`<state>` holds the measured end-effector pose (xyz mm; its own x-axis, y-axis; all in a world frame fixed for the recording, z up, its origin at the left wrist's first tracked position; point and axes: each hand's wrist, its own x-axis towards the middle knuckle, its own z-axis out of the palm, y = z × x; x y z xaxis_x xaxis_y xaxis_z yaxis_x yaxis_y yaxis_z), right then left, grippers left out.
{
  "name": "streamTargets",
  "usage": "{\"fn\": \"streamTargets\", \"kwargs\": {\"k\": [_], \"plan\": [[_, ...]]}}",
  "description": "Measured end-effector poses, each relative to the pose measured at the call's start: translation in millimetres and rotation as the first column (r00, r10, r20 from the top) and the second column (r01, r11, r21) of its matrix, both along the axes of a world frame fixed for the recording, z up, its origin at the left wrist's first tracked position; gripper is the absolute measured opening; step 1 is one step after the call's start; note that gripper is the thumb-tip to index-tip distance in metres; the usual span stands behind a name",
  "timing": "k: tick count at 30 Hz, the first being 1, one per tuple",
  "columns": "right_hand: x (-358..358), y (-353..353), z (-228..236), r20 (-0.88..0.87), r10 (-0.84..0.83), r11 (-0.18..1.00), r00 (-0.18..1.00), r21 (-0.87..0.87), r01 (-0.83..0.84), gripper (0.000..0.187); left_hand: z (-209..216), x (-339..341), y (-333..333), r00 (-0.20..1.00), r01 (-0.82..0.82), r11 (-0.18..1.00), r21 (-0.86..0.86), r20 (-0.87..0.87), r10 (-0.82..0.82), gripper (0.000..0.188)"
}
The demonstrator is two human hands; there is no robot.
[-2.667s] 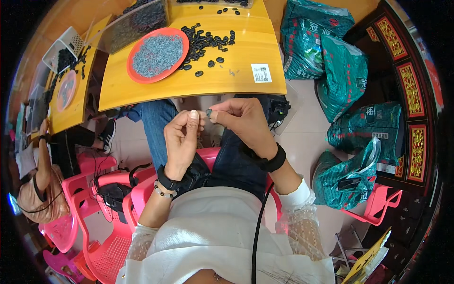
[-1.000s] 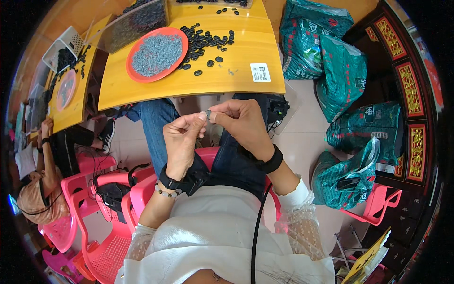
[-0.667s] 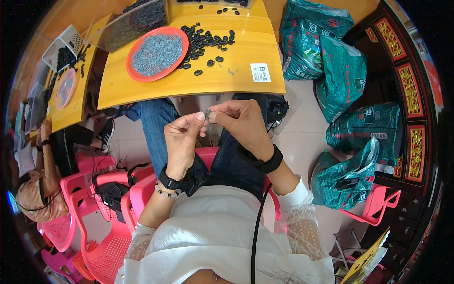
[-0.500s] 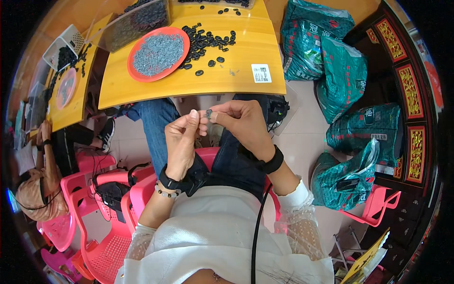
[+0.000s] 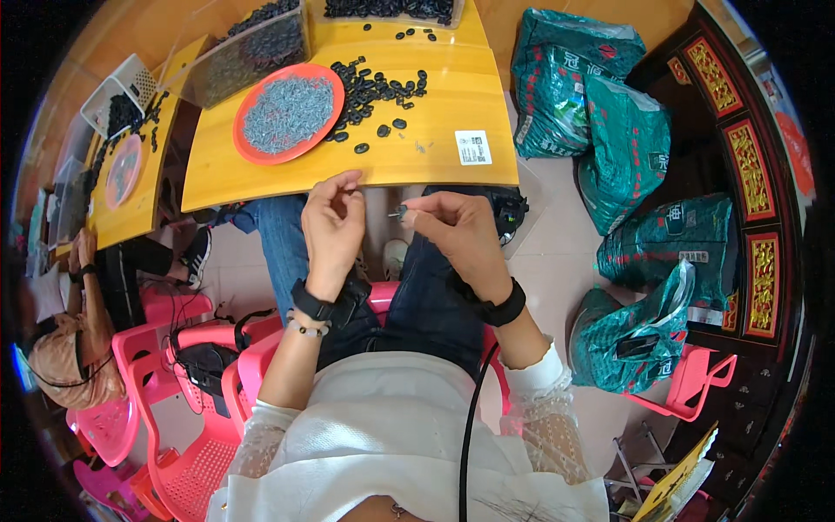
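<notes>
I sit at a yellow table (image 5: 435,130) with both hands raised over my lap, just below its near edge. My right hand (image 5: 457,235) pinches a small dark part with a short grey pin (image 5: 398,211) between thumb and forefinger. My left hand (image 5: 333,224) is a little to the left of it, apart from the part, its fingertips drawn together; I see nothing in them. On the table lie an orange round tray (image 5: 254,155) filled with small grey pieces and a loose heap of black rings (image 5: 374,87).
A clear box of black parts (image 5: 252,52) stands at the table's far left, and a white label (image 5: 473,146) is near the front edge. Green sacks (image 5: 565,78) are piled on the floor at right. Pink plastic chairs (image 5: 200,348) and another seated person (image 5: 61,365) are at left.
Earlier both hands met on the small part in front of me. Now my left hand has let go and drawn to the left; my right hand keeps the part.
</notes>
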<state>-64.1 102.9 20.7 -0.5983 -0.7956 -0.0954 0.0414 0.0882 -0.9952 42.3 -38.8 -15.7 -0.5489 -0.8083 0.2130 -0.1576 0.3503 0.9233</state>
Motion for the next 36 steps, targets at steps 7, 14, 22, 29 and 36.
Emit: {"fn": "streamTargets", "kwargs": {"k": [7, 14, 22, 29, 36], "plan": [[-13.7, 14.4, -9.8, 0.097, -0.128, 0.992, 0.987, -0.001, 0.129, 0.017, -4.3, -37.7, -10.6, 0.947, -0.056, 0.895, -0.443, 0.260, 0.188, 0.028], [-13.5, 12.5, -9.3, 0.158, -0.104, 0.994, 0.982, -0.026, 0.109, 0.016, -22.0, -52.5, -29.4, 0.913, -0.105, 0.799, -0.592, 0.260, 0.313, 0.034], [-11.3, 10.8, -13.8, 0.154, -0.098, 0.994, 0.983, -0.024, 0.103, 0.017, -21.4, -52.0, -31.3, 0.908, -0.084, 0.846, -0.526, 0.310, 0.283, 0.023], [-8.3, 9.6, -14.0, 0.165, -0.091, 0.995, 0.982, -0.030, 0.097, 0.017, -15.6, -39.7, -25.9, 0.948, -0.068, 0.882, -0.466, 0.244, 0.202, 0.019], [-7.2, 10.6, -8.4, 0.151, -0.119, 0.988, 0.981, -0.079, 0.132, 0.017, 11.9, -15.5, 6.7, 0.998, 0.001, 0.993, -0.117, -0.068, -0.009, 0.026]]}}
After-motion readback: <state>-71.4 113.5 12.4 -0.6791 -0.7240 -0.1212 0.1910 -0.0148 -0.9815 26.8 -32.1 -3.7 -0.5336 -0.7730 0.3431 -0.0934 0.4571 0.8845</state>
